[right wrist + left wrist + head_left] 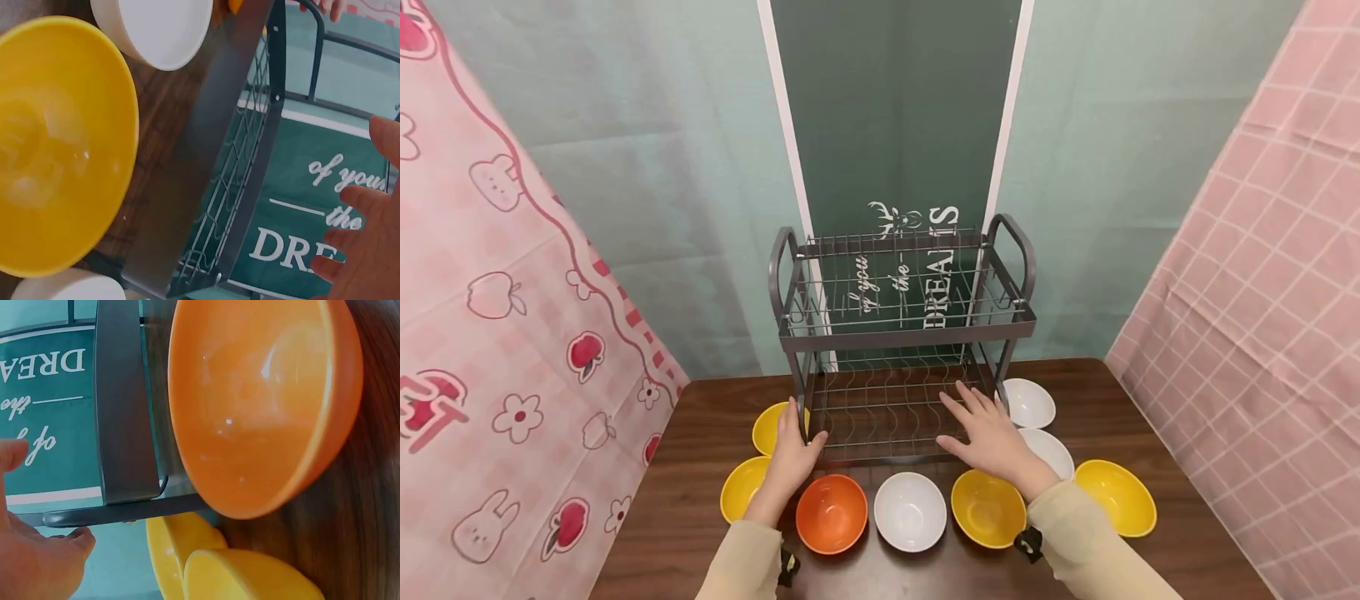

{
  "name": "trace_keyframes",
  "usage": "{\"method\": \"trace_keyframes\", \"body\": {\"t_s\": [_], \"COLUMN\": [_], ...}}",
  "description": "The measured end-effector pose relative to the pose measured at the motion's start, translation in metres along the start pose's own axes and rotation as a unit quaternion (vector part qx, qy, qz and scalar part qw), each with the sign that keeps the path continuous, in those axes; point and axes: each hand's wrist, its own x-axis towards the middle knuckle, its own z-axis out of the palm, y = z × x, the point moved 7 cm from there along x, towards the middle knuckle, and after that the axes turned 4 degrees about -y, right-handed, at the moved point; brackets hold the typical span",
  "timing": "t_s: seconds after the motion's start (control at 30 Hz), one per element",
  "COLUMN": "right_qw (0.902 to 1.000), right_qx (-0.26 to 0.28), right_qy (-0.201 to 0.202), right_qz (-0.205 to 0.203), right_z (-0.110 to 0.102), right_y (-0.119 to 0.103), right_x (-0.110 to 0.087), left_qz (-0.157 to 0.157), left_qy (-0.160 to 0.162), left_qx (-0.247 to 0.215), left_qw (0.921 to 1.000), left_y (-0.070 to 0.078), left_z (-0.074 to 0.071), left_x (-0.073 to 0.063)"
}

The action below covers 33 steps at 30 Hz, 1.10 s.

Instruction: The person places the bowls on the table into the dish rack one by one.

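Observation:
A dark grey two-tier dish rack [906, 337] stands on the table with bare wire shelves. My left hand [793, 458] is at its left front post, fingers pointing up along the outer side and thumb spread inward. In the left wrist view, that hand [37, 556] has thumb and fingers on either side of the rack's side bar. My right hand [992, 433] reaches in front of the lower tier's right part, its fingers spread and nothing in it. The right wrist view shows the same hand [369, 231] with fingers apart, beside the rack frame.
In front of the rack stand an orange bowl [832, 514], a white bowl [910, 512] and a yellow bowl [988, 510]. Two yellow bowls [741, 487] are at the left. Two white bowls [1028, 403] and another yellow bowl [1116, 497] stand right. Curtains [1247, 250] surround the table [655, 517].

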Motion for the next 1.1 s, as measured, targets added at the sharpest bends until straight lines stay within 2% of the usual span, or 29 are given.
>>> {"method": "trace_keyframes", "body": {"t_s": [0.13, 0.3, 0.5, 0.7, 1.1], "right_qw": [0.9999, 0.9997, 0.9994, 0.9992, 0.9983], "right_qx": [-0.007, -0.003, 0.006, 0.005, 0.017], "right_qy": [-0.011, -0.022, -0.033, -0.038, -0.044], "right_qz": [-0.005, -0.011, -0.011, -0.012, -0.035], "right_z": [0.007, 0.014, 0.027, 0.039, 0.049], "right_y": [-0.007, -0.015, -0.021, -0.028, -0.049], "right_x": [0.000, -0.004, -0.010, -0.018, -0.034], "left_qz": [-0.010, 0.006, 0.025, 0.027, 0.007], "left_qy": [0.009, 0.021, 0.055, 0.084, 0.076], "left_qx": [-0.021, -0.031, -0.010, 0.022, 0.052], "left_qw": [0.9997, 0.9993, 0.9981, 0.9959, 0.9957], "left_y": [-0.003, -0.004, -0.003, -0.003, -0.006], "left_z": [0.003, 0.004, 0.000, -0.004, -0.002], "left_x": [0.006, 0.012, 0.017, 0.017, 0.019]}}
